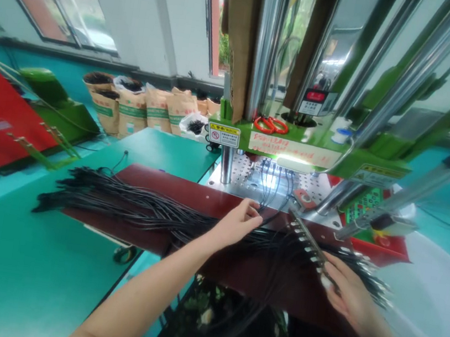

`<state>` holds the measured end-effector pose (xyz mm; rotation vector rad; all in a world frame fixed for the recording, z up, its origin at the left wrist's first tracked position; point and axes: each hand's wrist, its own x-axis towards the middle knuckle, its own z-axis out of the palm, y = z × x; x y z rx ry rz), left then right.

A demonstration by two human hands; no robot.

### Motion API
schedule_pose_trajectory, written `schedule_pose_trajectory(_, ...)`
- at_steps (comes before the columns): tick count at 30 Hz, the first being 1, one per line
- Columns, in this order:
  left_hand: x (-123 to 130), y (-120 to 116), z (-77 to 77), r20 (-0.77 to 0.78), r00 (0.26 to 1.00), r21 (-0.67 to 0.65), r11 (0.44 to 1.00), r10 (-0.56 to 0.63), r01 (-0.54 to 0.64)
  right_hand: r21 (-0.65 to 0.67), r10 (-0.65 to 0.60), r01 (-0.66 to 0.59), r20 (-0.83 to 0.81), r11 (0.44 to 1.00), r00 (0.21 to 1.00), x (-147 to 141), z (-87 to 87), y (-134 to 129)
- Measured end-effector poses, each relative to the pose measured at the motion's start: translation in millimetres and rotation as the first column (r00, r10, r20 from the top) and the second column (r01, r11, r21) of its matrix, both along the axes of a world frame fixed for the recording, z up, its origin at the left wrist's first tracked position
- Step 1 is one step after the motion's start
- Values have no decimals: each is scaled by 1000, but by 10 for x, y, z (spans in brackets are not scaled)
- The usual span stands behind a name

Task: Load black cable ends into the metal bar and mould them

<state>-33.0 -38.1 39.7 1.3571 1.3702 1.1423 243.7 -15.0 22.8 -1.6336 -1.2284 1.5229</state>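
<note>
Near me: right hand (347, 294) grips end of metal rack (309, 241), fingers closed round it; plugs on it blurred, count unclear

Left hand (238, 223) pinches black wires (267, 183) at board edge, fingertips closed on them

Big bundle of black cables (120, 201) lies on dark red board (188, 191), looks unprocessed; I judge most work left

Farther: several wires already seated in mould plate (248, 180) under green press (295, 145); seating itself hard to see

Brown sacks (132, 111) behind; press top cut off
</note>
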Motion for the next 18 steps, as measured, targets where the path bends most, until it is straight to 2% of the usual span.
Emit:
schedule_pose_trajectory(2,-93,194,-48,-165,984,10,997,71,-70,28,146,-151,144,988,979,-16,47,64)
schedule_pose_trajectory(3,-121,301,-91,-260,960,-4,994,103,-108,43,227,-247,266,968,937,-17,76,93)
schedule_pose_trajectory(5,-125,513,-194,-447,887,-67,985,115,-162,75,339,-449,549,890,764,-6,155,166)
schedule_pose_trajectory(7,-53,700,-284,-590,806,-138,978,48,-160,123,294,-604,786,788,544,-12,257,282)
schedule_pose_trajectory(8,9,779,-316,-633,774,-164,976,10,-146,157,242,-666,851,729,465,-34,310,367)
schedule_pose_trajectory(9,83,848,-338,-658,753,-183,974,-20,-135,189,197,-714,885,674,421,-74,359,474)
schedule_pose_trajectory(11,244,951,-360,-672,740,-202,969,-29,-145,245,167,-758,891,604,421,-213,422,758)
schedule_pose_trajectory(13,384,1007,-375,-671,741,-186,964,19,-193,350,147,-738,845,577,515,-421,424,1119)
schedule_pose_trajectory(15,472,1023,-407,-684,724,-125,963,91,-239,506,71,-654,759,562,648,-676,372,1499)
schedule_pose_trajectory(18,503,1015,-496,-713,678,-3,966,178,-257,625,13,-575,671,528,741,-1076,265,1956)
